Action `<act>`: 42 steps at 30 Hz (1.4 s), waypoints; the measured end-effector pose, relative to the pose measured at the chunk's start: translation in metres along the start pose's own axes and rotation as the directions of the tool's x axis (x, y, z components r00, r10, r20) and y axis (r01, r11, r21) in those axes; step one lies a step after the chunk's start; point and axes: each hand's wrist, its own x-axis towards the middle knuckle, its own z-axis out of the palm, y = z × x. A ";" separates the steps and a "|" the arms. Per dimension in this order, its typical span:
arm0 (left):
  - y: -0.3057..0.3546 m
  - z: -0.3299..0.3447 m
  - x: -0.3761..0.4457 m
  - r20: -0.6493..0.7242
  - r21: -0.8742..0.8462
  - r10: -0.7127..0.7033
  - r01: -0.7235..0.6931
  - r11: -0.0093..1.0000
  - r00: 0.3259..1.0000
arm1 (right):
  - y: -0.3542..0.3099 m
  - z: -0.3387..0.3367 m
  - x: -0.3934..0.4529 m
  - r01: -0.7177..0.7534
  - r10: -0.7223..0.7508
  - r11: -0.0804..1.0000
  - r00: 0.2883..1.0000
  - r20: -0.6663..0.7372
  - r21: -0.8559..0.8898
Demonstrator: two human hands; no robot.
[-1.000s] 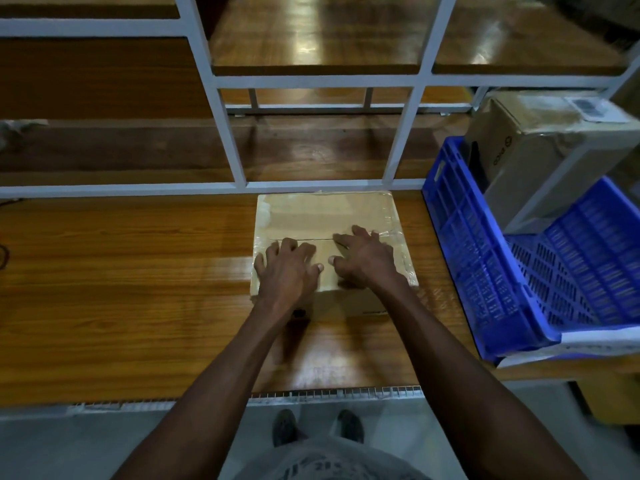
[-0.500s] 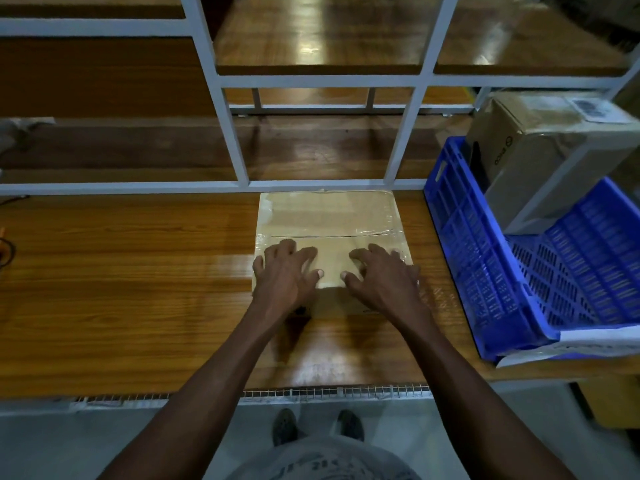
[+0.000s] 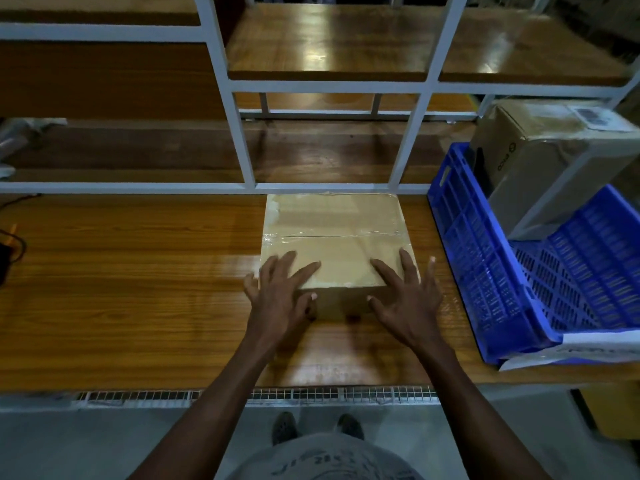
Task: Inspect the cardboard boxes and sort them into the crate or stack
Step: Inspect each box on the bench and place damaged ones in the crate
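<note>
A flat, taped cardboard box (image 3: 332,233) lies on the wooden table, pushed against the white shelf frame. My left hand (image 3: 280,292) lies over its near left corner with spread, straight fingers. Over the near right corner my right hand (image 3: 405,296) is spread the same way, fingers on the top face. Neither hand grips the box. To the right stands a blue plastic crate (image 3: 485,271), tilted, with a larger cardboard box (image 3: 540,161) leaning inside it at the back.
A white metal shelf frame (image 3: 242,133) rises right behind the box, with wooden shelves above. White paper (image 3: 588,351) sticks out under the crate's front edge. A dark cable (image 3: 10,244) sits at the table's far left. The table's front edge (image 3: 242,393) carries a wire mesh strip.
Both hands slid back toward me across the box top and moved apart to the near corners, fingers spreading wider. The box stayed in place.
</note>
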 end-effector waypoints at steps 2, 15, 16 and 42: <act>-0.002 0.002 -0.007 -0.028 -0.038 -0.110 0.109 0.993 0.994 | 0.006 0.003 -0.004 -0.024 0.026 0.996 0.999 -0.027 0.090; 0.013 -0.053 0.027 -0.310 -0.346 -0.150 0.035 0.938 0.939 | -0.011 -0.053 0.034 0.122 -0.041 0.951 0.961 -0.273 0.285; 0.017 -0.061 0.034 -0.327 -0.344 -0.150 0.030 0.939 0.933 | -0.015 -0.061 0.039 0.136 -0.044 0.941 0.957 -0.287 0.309; 0.034 -0.086 0.190 -0.119 0.177 -0.124 0.144 0.973 0.985 | -0.058 -0.086 0.178 -0.028 0.032 0.999 0.994 0.108 -0.039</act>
